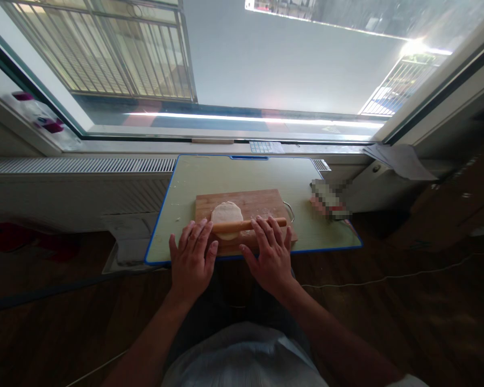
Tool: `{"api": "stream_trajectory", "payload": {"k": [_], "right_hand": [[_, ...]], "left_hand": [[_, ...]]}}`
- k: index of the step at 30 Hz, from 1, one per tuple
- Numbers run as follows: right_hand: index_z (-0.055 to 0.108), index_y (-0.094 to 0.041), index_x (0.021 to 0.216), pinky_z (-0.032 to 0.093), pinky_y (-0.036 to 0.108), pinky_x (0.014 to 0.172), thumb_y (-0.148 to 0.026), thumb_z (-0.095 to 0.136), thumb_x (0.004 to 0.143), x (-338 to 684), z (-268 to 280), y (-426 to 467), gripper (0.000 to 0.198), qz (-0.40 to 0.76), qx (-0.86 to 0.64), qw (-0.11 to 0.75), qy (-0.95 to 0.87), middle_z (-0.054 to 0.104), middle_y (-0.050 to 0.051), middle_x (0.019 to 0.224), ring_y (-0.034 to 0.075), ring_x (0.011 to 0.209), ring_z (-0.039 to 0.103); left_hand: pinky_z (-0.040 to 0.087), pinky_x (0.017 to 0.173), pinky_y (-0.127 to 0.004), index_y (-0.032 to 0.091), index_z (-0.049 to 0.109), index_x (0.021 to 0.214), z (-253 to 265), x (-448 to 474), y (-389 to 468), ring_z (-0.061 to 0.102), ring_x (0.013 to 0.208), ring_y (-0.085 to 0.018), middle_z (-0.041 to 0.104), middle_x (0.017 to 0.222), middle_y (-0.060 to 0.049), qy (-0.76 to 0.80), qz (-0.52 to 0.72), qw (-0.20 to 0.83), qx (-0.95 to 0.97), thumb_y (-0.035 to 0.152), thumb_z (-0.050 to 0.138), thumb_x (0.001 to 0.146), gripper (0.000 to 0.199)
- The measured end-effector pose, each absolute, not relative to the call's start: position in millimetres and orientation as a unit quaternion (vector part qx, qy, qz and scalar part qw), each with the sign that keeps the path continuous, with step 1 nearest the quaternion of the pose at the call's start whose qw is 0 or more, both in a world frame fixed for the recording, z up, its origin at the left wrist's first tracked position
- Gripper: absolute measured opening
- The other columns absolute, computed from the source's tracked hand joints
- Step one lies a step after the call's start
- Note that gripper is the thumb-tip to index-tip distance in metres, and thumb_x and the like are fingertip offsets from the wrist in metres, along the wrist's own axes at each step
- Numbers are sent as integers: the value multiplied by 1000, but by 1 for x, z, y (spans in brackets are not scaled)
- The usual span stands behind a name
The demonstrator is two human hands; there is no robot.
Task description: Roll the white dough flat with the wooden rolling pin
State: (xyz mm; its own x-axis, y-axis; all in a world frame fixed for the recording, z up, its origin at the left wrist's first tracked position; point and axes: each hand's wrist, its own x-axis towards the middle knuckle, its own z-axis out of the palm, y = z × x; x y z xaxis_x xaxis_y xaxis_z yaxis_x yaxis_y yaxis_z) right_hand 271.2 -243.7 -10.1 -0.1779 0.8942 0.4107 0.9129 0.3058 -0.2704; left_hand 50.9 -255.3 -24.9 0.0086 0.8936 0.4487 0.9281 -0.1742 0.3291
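Note:
A flattened round of dough [227,212] lies on a wooden cutting board [262,200] with a metal handle at its right side. Across the dough rests a wooden rolling pin [234,226]. On the pin's left end lie the outstretched fingers of my left hand [191,260]. Toward its right end, my right hand [271,255] presses with fingers spread and flat, the thumb pointing inward. Neither hand wraps round the pin. Traces of flour show on the board near my right fingers.
Under the board is a pale green tabletop [290,174] with a blue edge, dotted with white specks at left. A blurred-out packet [328,201] sits at its right. Beyond are a radiator [80,165], a window, and a bottle [38,113] at far left. A cord [371,280] crosses the floor.

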Motion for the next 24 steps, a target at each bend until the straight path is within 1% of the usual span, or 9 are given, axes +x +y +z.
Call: {"api": "stream_trajectory", "payload": {"k": [5, 9, 11, 14, 17, 20, 24], "right_hand": [[61, -27, 152, 7, 59, 136, -49, 59, 107, 276, -5, -248, 50, -4, -589, 274, -760, 64, 9, 157, 32, 155, 46], [66, -25, 145, 9, 57, 136, -48, 60, 107, 278, 3, -232, 44, 5, -597, 282, -751, 70, 10, 148, 31, 147, 52], [67, -25, 143, 8, 57, 136, -48, 60, 108, 277, 5, -225, 43, 11, -603, 275, -749, 71, 10, 145, 31, 145, 54], [66, -25, 146, 8, 59, 135, -49, 59, 108, 275, 2, -224, 45, 14, -604, 261, -753, 70, 10, 148, 32, 149, 51], [60, -25, 153, 10, 60, 135, -50, 58, 109, 275, -4, -234, 51, -1, -600, 256, -758, 64, 10, 157, 34, 156, 44], [55, -24, 158, 9, 58, 136, -50, 57, 109, 276, -10, -244, 55, -14, -595, 262, -760, 59, 10, 163, 33, 161, 38], [56, -23, 158, 8, 57, 136, -49, 58, 110, 277, -12, -244, 55, -14, -587, 272, -762, 58, 10, 165, 33, 162, 37]], "left_hand": [[12, 136, -58, 26, 56, 159, -30, 55, -266, 42, 160, -32, 60, 162, -12, -639, -309, 43, -703, 38, 48, 110, 52], [13, 136, -57, 23, 64, 146, -27, 59, -260, 47, 156, -33, 67, 154, -13, -643, -329, 48, -690, 39, 49, 110, 42], [12, 136, -58, 22, 64, 141, -23, 61, -255, 49, 155, -32, 69, 151, -13, -640, -332, 45, -692, 40, 50, 110, 38], [10, 135, -59, 22, 62, 141, -19, 63, -251, 50, 154, -32, 70, 151, -13, -636, -326, 38, -698, 41, 50, 110, 38], [12, 135, -59, 21, 58, 149, -19, 65, -254, 51, 153, -32, 69, 152, -14, -639, -316, 41, -700, 42, 51, 110, 45], [12, 136, -60, 21, 54, 158, -24, 64, -261, 49, 155, -34, 65, 157, -15, -636, -306, 54, -706, 43, 51, 110, 53], [10, 136, -62, 23, 55, 160, -29, 61, -261, 50, 154, -34, 62, 160, -14, -630, -304, 62, -712, 44, 50, 110, 54]]}}
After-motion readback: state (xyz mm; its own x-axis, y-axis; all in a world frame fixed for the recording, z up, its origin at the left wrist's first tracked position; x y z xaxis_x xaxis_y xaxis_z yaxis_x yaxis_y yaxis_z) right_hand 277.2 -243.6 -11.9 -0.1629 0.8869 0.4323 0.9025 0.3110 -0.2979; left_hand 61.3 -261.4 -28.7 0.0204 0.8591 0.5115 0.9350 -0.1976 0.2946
